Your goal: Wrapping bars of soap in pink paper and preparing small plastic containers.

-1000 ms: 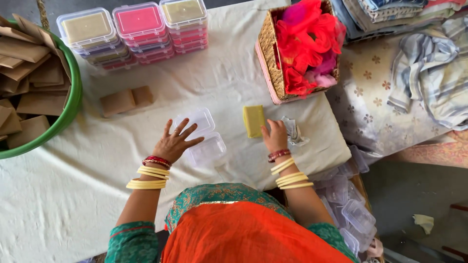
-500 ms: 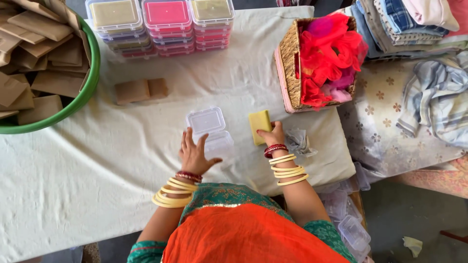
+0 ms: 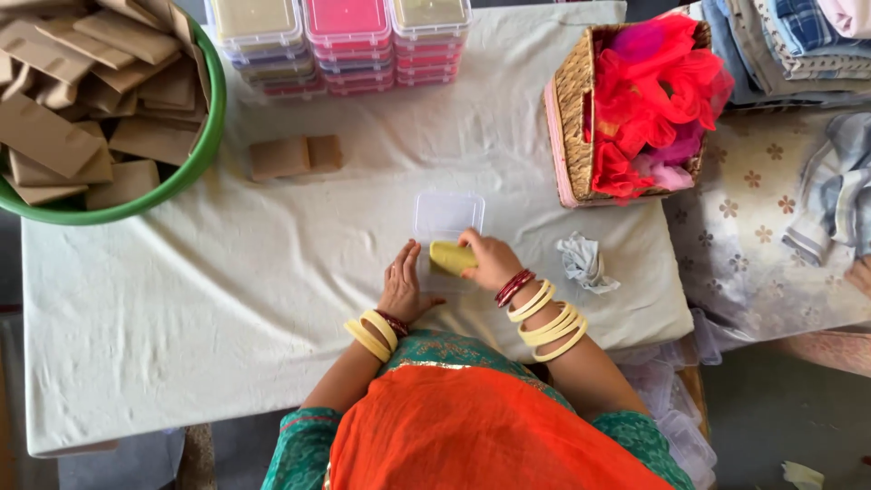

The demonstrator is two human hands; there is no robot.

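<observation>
Yellow bar [image 3: 451,258] of what looks like soap sits at centre frame, gripped by the right hand [image 3: 493,261] with fingers curled over its right end. It is held over the lower half of a clear plastic box [image 3: 447,218]; whether it touches the box floor cannot be told. Box lies open on the white cloth of the tabletop [image 3: 227,299], its lid half showing above the hands. Left hand [image 3: 403,289] rests just left of the bar, fingers together and flat against the box's lower left side, clasping nothing that shows. Both wrists carry cream and red bangles. Crumpled grey-white wrapper [image 3: 584,262] lies right of the right hand, apart from it. Two brown blocks [image 3: 295,156], side by side and touching, lie upper left of the box, well apart from it. Top centre: stacks of filled clear boxes [image 3: 340,41], contents tan, pink and olive. Upper left: green tub [image 3: 186,172] heaped with brown paper packets. Upper right: wicker basket [image 3: 570,118] at the tabletop's right edge, stuffed with red and pink fluffy material. Beyond it, a floral-print surface with folded cloths [image 3: 798,45] in the top right corner. Lower right, beneath the tabletop's edge, more empty clear boxes [image 3: 676,426], partly hidden. Person wears orange over teal.
</observation>
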